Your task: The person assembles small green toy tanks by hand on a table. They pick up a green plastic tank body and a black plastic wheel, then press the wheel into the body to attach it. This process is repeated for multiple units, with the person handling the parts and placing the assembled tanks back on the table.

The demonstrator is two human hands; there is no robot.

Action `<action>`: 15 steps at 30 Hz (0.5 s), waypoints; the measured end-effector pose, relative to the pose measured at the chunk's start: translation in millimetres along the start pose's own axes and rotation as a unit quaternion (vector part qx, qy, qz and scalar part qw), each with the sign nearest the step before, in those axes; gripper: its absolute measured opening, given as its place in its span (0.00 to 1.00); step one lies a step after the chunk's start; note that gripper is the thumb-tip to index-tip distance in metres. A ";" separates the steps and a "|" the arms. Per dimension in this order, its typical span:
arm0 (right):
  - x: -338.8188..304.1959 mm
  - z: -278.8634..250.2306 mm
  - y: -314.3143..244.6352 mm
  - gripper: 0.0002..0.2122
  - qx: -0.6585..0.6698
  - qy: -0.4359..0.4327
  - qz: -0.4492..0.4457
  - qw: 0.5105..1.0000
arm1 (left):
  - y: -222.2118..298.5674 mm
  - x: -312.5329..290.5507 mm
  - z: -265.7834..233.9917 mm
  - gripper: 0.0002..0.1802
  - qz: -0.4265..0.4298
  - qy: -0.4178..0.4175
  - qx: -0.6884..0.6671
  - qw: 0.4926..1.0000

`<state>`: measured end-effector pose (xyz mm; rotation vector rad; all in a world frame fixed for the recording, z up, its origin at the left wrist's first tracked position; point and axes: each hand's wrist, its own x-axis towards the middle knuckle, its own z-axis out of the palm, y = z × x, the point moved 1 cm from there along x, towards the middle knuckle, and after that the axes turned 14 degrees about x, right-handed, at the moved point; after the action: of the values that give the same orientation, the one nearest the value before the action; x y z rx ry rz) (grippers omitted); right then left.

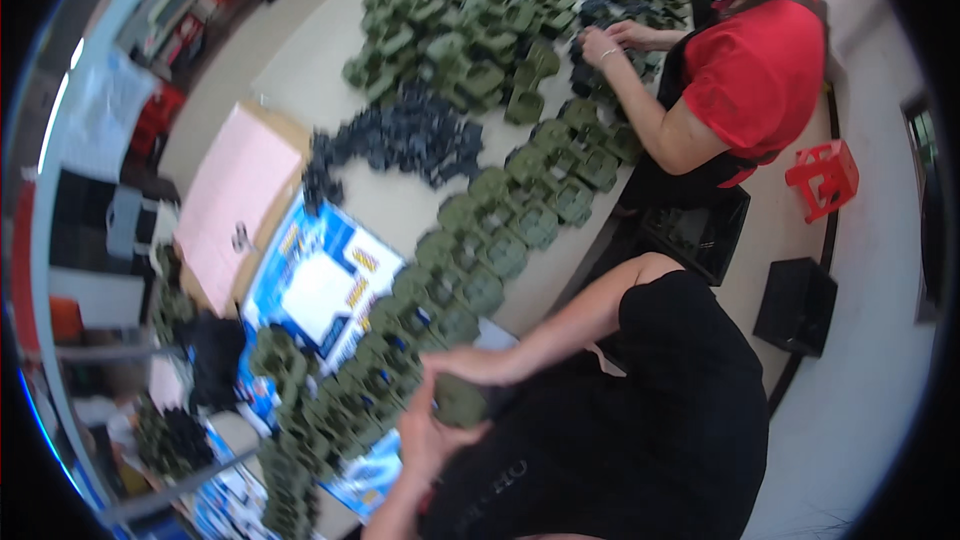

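Observation:
My left hand (427,440) is closed around an olive-green moulded plastic part (460,401), held close in front of my black shirt. My right hand (472,366) reaches over its upper side, its fingers pressed together at the part's edge; the fingertips are partly hidden and blurred. Just beyond both hands, a long double row of similar green parts (502,256) runs along the table edge, from the lower left up towards a co-worker. Small dark pieces seem to sit in some of them.
A large heap of green parts (455,35) and a pile of small dark pieces (410,135) lie on the table (400,202). A pink sheet on cardboard (235,202) and blue-white printed sheets (318,285) are at left. A co-worker in red (755,80) works at far right, near a red stool (824,178).

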<state>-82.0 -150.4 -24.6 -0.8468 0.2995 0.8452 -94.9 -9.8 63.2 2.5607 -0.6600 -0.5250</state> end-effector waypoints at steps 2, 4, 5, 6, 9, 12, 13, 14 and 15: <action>11.9 -15.8 -34.7 0.22 0.162 -0.038 0.063 0.984 | 0.0 31.6 -13.4 0.52 -0.055 -0.026 -0.100 0.993; 36.4 -38.0 -58.3 0.22 0.174 -0.041 0.042 0.983 | -9.0 49.5 -16.3 0.48 -0.062 -0.002 -0.106 0.992; 30.7 -40.5 -80.3 0.24 0.171 -0.049 0.053 0.983 | -8.2 57.3 -18.6 0.47 -0.057 0.007 -0.145 0.988; 29.1 -45.4 -96.6 0.26 0.139 -0.086 0.032 0.986 | -3.4 64.2 -22.1 0.46 -0.051 0.018 -0.177 0.983; 16.3 -53.4 -119.2 0.28 0.056 -0.073 0.007 0.996 | 3.9 74.6 -18.1 0.46 -0.072 0.043 -0.249 0.965; 11.2 -57.2 -111.3 0.30 -0.024 0.059 -0.022 0.998 | 1.7 76.7 -6.8 0.49 -0.077 0.019 -0.285 0.955; 7.2 -55.4 -107.4 0.31 -0.022 0.067 -0.024 0.997 | 1.7 74.2 -4.4 0.49 -0.078 0.010 -0.286 0.955; 5.0 -56.5 -104.0 0.31 -0.017 0.076 -0.029 0.997 | 1.9 73.1 -3.1 0.50 -0.076 -0.002 -0.286 0.955; 5.1 -60.4 -98.0 0.31 -0.003 0.077 -0.012 0.997 | 5.4 69.6 -5.1 0.49 -0.057 -0.035 -0.358 0.931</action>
<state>0.7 -229.9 -13.7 -0.9213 0.4219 0.7595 -37.9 -49.0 53.0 1.8976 -0.2632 -0.7361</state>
